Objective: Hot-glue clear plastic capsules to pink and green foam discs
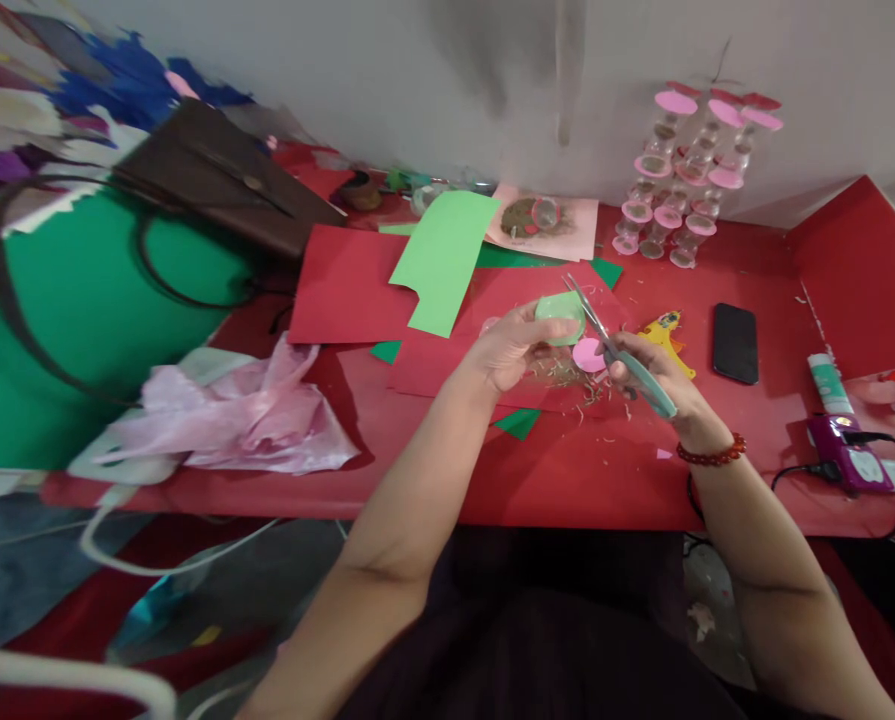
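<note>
My left hand [518,345] pinches a small piece of light green paper [556,312] above the red sheets. In my right hand [653,372] is a pair of scissors [639,378] with grey-green handles, their blades pointing up and left beside the paper's right edge. Whether the blades touch the paper I cannot tell. A pink paper disc [589,355] shows between the two hands. Thin paper scraps [567,385] lie scattered below them. Behind my left hand a larger light green sheet [447,260] rests on red paper [353,290].
A hanging of clear cups and pink discs [668,180] stands at the back right. Right of my hands lie a yellow cutter [666,338] and a black phone [735,343]. A purple device [852,455] with cables is farther right. To the left are a pink plastic bag [244,415] and a brown handbag [226,180].
</note>
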Available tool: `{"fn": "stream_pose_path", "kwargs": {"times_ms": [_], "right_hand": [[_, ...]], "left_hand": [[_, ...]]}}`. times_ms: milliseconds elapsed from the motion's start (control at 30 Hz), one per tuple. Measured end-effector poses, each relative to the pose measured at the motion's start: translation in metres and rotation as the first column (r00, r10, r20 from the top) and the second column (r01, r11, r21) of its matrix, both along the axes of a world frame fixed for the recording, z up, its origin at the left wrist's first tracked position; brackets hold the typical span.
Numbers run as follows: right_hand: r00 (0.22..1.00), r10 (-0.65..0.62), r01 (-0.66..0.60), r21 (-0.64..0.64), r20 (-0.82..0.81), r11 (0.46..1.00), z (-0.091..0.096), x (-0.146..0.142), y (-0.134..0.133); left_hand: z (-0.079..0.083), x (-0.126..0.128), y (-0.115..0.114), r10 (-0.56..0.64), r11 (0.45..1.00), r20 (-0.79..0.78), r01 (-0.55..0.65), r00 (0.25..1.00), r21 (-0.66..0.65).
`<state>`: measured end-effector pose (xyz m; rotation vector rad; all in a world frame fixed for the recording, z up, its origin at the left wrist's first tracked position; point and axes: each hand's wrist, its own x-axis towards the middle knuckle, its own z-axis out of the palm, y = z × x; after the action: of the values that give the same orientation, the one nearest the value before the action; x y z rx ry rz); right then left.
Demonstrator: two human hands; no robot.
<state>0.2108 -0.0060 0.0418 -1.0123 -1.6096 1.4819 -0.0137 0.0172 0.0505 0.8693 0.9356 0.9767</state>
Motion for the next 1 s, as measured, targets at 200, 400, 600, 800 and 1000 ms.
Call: {"fn": "stream_pose_path", "kwargs": {"times_ms": [200, 400, 600, 800, 1000], "right_hand": [[0.998, -0.010, 0.013, -0.045, 0.065, 0.999, -0.0028, 0.0044, 0.0033], [0.994, -0.031, 0.033, -0.017, 0.107, 0.999, 0.0035, 0.0038, 0.0027], [0.991, -0.062, 0.062, 0.002, 0.120, 0.998, 0.0046, 0.0057, 0.0028], [0.990, -0.070, 0.071, -0.006, 0.120, 0.997, 0.0017, 0.0069, 0.0034], [0.988, -0.056, 0.058, -0.005, 0.147, 0.998, 0.0037, 0.0081, 0.0051]], "left_hand": [[0.0009, -0.0022, 0.0013, 0.005, 1.000, -0.002, -0.005, 1.000, 0.003], [-0.0011, -0.0030, 0.0014, 0.002, 0.999, 0.022, -0.003, 1.000, 0.047], [-0.0022, -0.0057, 0.0037, 0.027, 0.997, 0.026, -0.029, 0.999, 0.078], [-0.0051, -0.0082, 0.0066, 0.027, 0.995, 0.014, -0.028, 1.000, 0.092], [-0.0021, -0.0082, 0.0065, 0.056, 0.994, -0.003, -0.056, 0.998, 0.097]]}}
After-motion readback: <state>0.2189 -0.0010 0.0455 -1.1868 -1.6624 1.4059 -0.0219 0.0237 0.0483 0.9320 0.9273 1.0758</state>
